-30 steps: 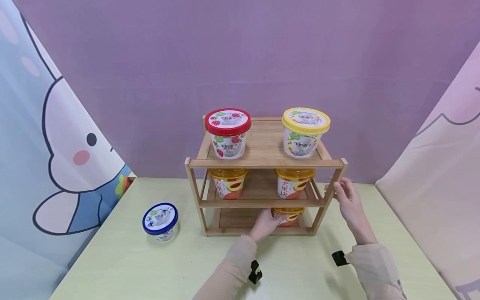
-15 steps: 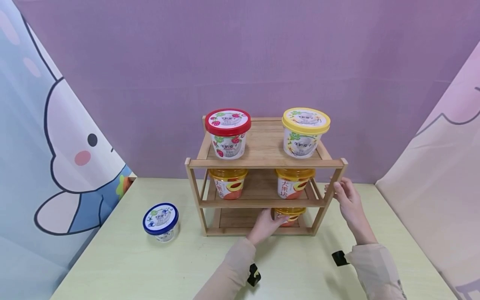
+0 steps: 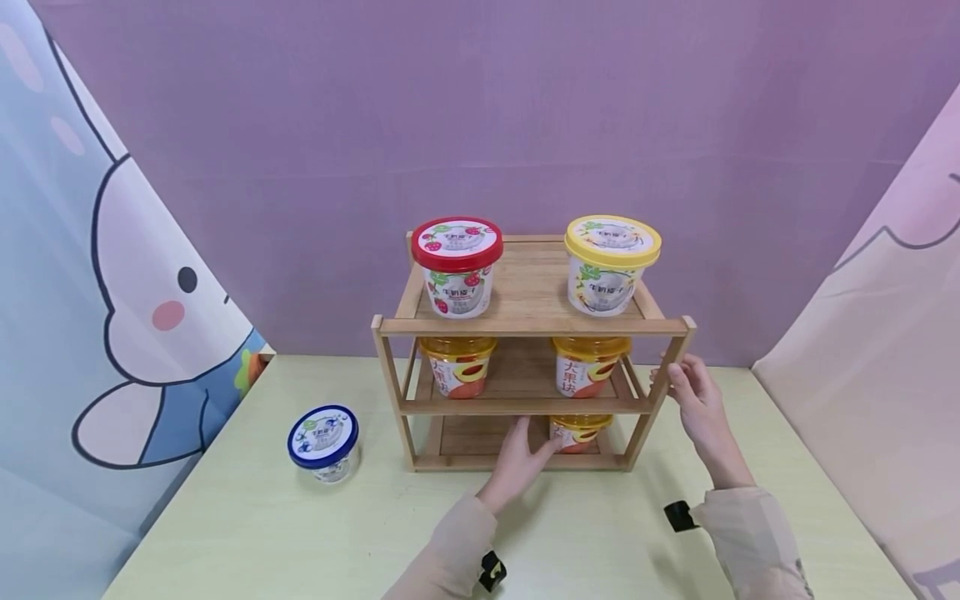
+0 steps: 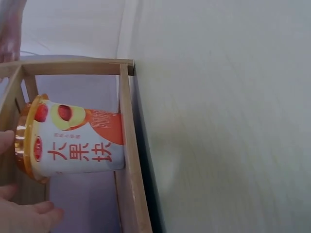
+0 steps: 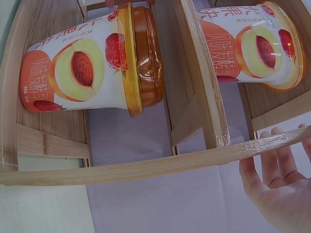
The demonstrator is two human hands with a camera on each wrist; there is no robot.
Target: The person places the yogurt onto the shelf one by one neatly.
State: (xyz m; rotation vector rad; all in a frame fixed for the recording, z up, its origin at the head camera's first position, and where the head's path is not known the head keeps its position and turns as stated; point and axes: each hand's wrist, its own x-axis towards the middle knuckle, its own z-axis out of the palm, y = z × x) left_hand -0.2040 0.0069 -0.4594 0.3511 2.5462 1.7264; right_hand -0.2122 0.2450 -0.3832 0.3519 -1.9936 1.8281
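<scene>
A three-tier wooden rack (image 3: 532, 327) stands on the table. On its bottom shelf, towards the right, sits an upright yogurt cup (image 3: 579, 435) with an orange lid and peach pictures. My left hand (image 3: 516, 463) is just left of that cup, its fingers spread; in the left wrist view a gap shows between the fingers (image 4: 29, 213) and the cup (image 4: 80, 141). With thumb in front and fingers behind, my right hand (image 3: 701, 408) holds the rack's right front post. The right wrist view shows those fingers (image 5: 274, 167) passing behind the wooden post (image 5: 146, 167).
Two more peach yogurt cups, one left (image 3: 459, 368) and one right (image 3: 588, 368), stand on the middle shelf. A red-lidded tub (image 3: 457, 267) and a yellow-lidded tub (image 3: 611, 265) stand on top. A blue-lidded tub (image 3: 324, 442) sits on the table (image 3: 247, 533), left of the rack.
My left hand has let go of the bottom-shelf yogurt cup and drawn back slightly to the left. The cup stays on the shelf. My right hand keeps its place on the post.
</scene>
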